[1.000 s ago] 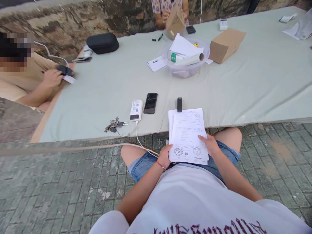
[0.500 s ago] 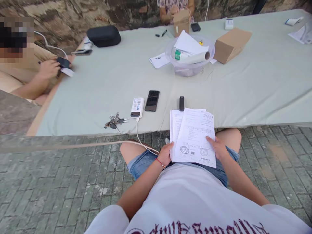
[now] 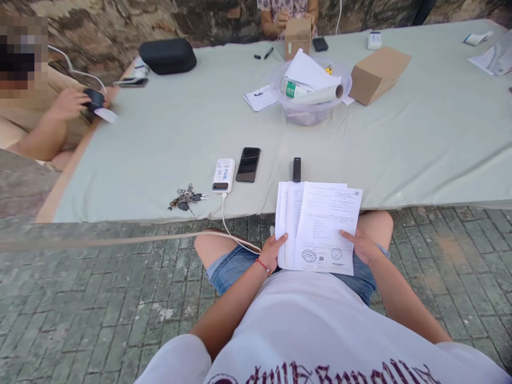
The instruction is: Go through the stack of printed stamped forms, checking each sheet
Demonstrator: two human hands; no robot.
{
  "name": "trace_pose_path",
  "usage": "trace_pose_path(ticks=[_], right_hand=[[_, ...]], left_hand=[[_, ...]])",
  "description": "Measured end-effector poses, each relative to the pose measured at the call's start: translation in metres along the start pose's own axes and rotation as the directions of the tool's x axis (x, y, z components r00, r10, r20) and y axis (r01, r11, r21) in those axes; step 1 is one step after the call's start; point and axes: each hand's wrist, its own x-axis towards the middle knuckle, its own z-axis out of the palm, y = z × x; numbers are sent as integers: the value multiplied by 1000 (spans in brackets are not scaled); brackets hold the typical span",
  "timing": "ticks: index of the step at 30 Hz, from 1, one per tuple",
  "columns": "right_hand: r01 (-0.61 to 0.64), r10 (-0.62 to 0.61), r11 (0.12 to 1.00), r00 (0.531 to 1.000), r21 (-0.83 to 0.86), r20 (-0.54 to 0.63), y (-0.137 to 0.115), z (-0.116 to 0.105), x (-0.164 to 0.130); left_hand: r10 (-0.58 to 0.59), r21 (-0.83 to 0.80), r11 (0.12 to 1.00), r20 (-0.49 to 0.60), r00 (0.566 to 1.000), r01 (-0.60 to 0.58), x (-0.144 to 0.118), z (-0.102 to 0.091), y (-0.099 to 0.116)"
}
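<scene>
Over my lap is a stack of printed papers (image 3: pixel 285 213), fanned out at the top. My left hand (image 3: pixel 272 250) grips its left edge, thumb on top and the other fingers hidden beneath. The top sheet (image 3: pixel 328 226), stamped with two round seals near its bottom, lies shifted to the right of the others. My right hand (image 3: pixel 362 246) pinches this sheet at its right edge, thumb on the print. Just beyond the papers, a small black stick-shaped object (image 3: pixel 296 169) rests on the table.
On the cloth-covered table (image 3: pixel 168 128) are keys (image 3: pixel 187 197), a white power bank (image 3: pixel 223 175) with a cable, a black phone (image 3: pixel 248 164), a clear basin (image 3: pixel 308 114) of papers, a cardboard box (image 3: pixel 380 74) and a black case (image 3: pixel 168 56). People sit at the left and far side.
The top sheet has slid right and straightened, uncovering more of the sheets under it. My right hand has moved slightly right with it; my left hand keeps its hold.
</scene>
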Motion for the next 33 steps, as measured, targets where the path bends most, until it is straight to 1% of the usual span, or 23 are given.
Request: trace_pose_path(ticks=[2, 4, 5, 7, 9, 12, 14, 16, 19, 23, 25, 27, 29, 31, 33], right_hand=[[-15, 15, 999, 1000, 52, 9, 6, 11, 5], [-27, 29, 997, 999, 66, -34, 11, 15, 10], [-26, 29, 998, 998, 51, -64, 13, 14, 13], [-15, 15, 1000, 992, -1, -124, 14, 4, 15], [-9, 3, 999, 983, -36, -182, 9, -13, 13], [15, -19, 1000, 961, -16, -276, -2, -39, 4], [35, -36, 999, 953, -8, -301, -9, -51, -4], [46, -50, 999, 952, -22, -303, -13, -55, -11], [17, -28, 999, 966, -44, -257, -13, -43, -15], [-32, 25, 999, 988, -38, -154, -8, -9, -11], [-24, 20, 999, 993, -33, -116, -6, 8, -6], [-11, 9, 1000, 997, -28, -77, -3, 19, -1], [5, -9, 999, 998, -52, -68, -1, 23, 5], [25, -42, 990, 992, -136, -119, 2, 20, 9], [41, -85, 972, 979, -232, -183, 4, 11, 11]], left_hand=[[-8, -23, 1000, -13, 1000, 7, 1, -2, -1], [1, -14, 1000, -23, 1000, -2, 2, -6, 0], [12, 1, 1000, -28, 1000, -12, 3, -8, 0], [31, 35, 999, -39, 999, -30, 4, -14, 1], [42, 52, 998, -50, 998, -40, 4, -18, 2], [53, 34, 998, -49, 997, -51, 5, -18, 2], [51, 19, 999, -47, 998, -50, 5, -16, 1], [34, 15, 999, -40, 999, -34, 3, -12, -1], [14, 17, 1000, -11, 1000, -14, -1, -3, -2], [45, 28, 999, 41, 998, -46, -8, 5, 0], [72, 51, 996, 58, 996, -75, -9, 5, 0], [91, 86, 992, 42, 995, -94, -7, 3, 1], [101, 112, 989, -3, 995, -100, -5, -2, 1], [112, 114, 988, -53, 992, -106, -1, -6, 0], [114, 102, 989, -86, 990, -105, 1, -8, 1]])
